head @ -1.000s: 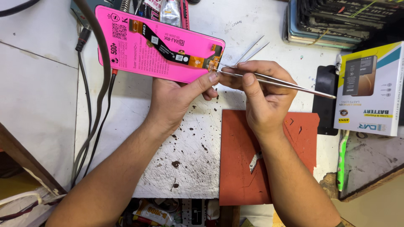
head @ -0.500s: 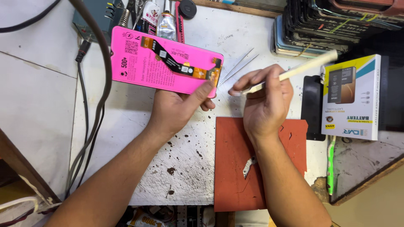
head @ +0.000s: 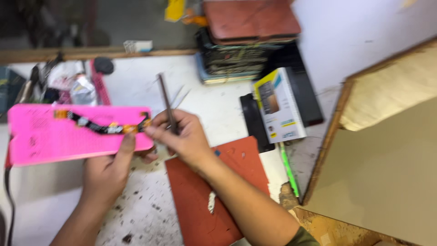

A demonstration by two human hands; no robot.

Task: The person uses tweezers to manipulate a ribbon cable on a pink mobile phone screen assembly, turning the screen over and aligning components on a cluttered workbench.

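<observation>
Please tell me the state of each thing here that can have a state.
Pink panel: held at its right edge by the left hand.
Tweezers: held upright in the right hand.
Red mat: flat on the bench.
White box: closed, lying flat.

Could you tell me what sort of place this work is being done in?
Probably a phone repair bench. The left hand holds a pink panel carrying a flex cable, the right hand holds tweezers, and stacked phone cases sit behind.

- Bare white bench [head: 218, 109] beyond the hands: passable.
- Right side blocked: white box [head: 280, 107], stacked cases [head: 236, 59], wooden board [head: 387, 150].
- Left blocked: pink panel [head: 59, 136].
</observation>
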